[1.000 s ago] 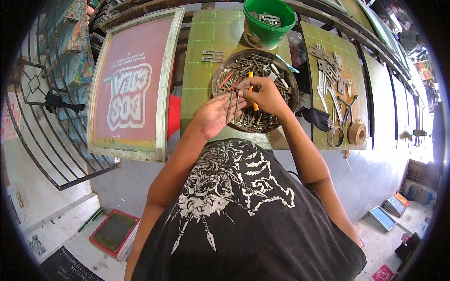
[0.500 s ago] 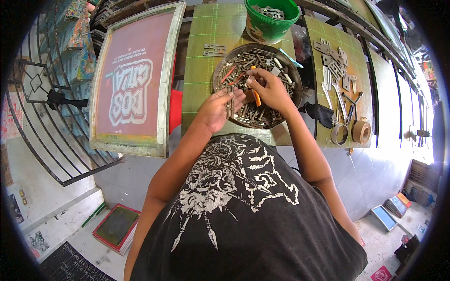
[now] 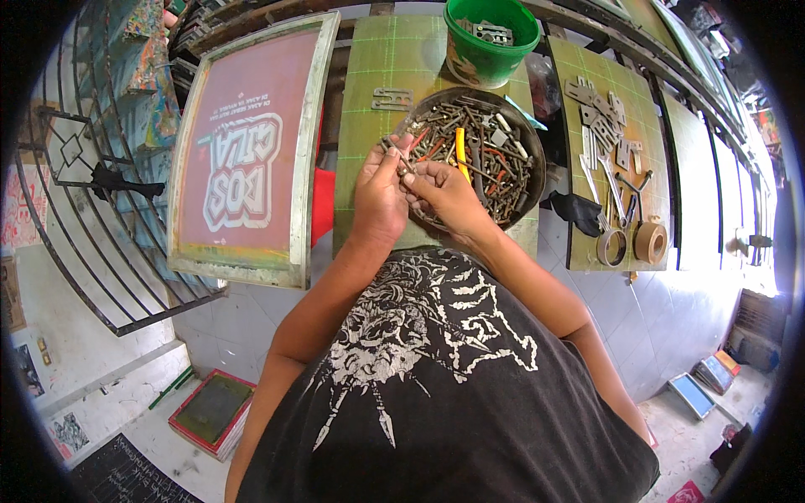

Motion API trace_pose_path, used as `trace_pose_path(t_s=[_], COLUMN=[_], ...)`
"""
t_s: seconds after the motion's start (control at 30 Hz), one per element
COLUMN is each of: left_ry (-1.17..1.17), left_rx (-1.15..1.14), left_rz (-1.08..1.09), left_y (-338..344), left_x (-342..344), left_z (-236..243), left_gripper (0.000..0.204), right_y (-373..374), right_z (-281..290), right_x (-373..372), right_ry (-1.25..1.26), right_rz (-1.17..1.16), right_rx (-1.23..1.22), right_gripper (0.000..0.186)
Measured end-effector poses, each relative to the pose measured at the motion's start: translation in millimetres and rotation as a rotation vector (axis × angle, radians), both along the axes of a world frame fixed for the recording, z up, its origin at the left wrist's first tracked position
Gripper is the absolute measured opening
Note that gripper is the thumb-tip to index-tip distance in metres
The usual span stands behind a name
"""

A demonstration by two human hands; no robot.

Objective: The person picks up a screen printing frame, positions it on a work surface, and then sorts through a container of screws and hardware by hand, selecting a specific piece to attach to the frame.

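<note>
Over the near left side of a round metal pan (image 3: 537, 180) full of bolts and screws, my two hands meet. My left hand (image 3: 381, 193) is closed on a dark bolt (image 3: 391, 148), pinched between thumb and fingers and tilted. My right hand (image 3: 449, 194) has its thumb and fingers pressed together at the bolt's lower end; whether a nut sits there is too small to tell. A yellow-orange handled tool (image 3: 461, 151) lies on the hardware in the pan, just beyond my right hand. Several red and white pieces are mixed among the bolts.
Behind the pan stands a green bucket (image 3: 503, 67) with metal plates inside. Slotted metal brackets (image 3: 391, 99) lie left of it. To the right, a board holds wrenches (image 3: 616, 189), brackets, tape rolls (image 3: 651, 241) and a black cloth (image 3: 574, 210). A framed printing screen (image 3: 303, 168) lies at left.
My right hand has moved left and nearer, from the yellow-orange tool to the bolt in my left hand. My left hand has turned and risen slightly; the yellow-orange tool now stays in the pan.
</note>
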State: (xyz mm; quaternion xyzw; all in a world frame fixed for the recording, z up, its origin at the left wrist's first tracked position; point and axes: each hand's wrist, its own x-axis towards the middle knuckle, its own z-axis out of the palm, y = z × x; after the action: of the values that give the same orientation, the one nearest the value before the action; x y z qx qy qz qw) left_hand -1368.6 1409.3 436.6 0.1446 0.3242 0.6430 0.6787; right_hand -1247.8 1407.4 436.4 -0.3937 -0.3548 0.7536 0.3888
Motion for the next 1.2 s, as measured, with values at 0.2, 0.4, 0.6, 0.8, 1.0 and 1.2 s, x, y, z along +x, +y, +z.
trace_pose_path(t_s=[0.2,0.4,0.6,0.8,1.0,1.2], left_ry=[0.176,0.517,0.84,0.811,0.685,0.652], left_rx=[0.062,0.039,0.028,-0.052,-0.141,-0.163], left_rz=[0.014,-0.011,-0.089,0.002,0.201,0.313], left_y=[-5.6,-25.6,-56.5,-98.9,-135.7,-141.4], left_x=[-8.6,-26.4,-58.4,-80.7,-103.7,-136.4], left_z=[-4.0,6.4,9.4,10.9,8.7,36.9], left_gripper=[0.013,0.016,0.012,0.01,0.013,0.02], right_y=[0.8,3.4,-2.4,-20.3,-38.6,-43.8], right_z=[-6.3,4.4,24.9,43.2,49.6,53.7], right_x=[1.7,14.1,6.7,-15.9,-55.2,-106.5], right_ry=[-0.041,-0.454,-0.574,-0.512,-0.484,-0.276], right_rz=[0.025,0.152,0.347,0.525,0.378,0.272], right_rx=[-0.011,0.387,0.534,0.519,0.754,0.569], right_gripper=[0.016,0.019,0.018,0.019,0.017,0.017])
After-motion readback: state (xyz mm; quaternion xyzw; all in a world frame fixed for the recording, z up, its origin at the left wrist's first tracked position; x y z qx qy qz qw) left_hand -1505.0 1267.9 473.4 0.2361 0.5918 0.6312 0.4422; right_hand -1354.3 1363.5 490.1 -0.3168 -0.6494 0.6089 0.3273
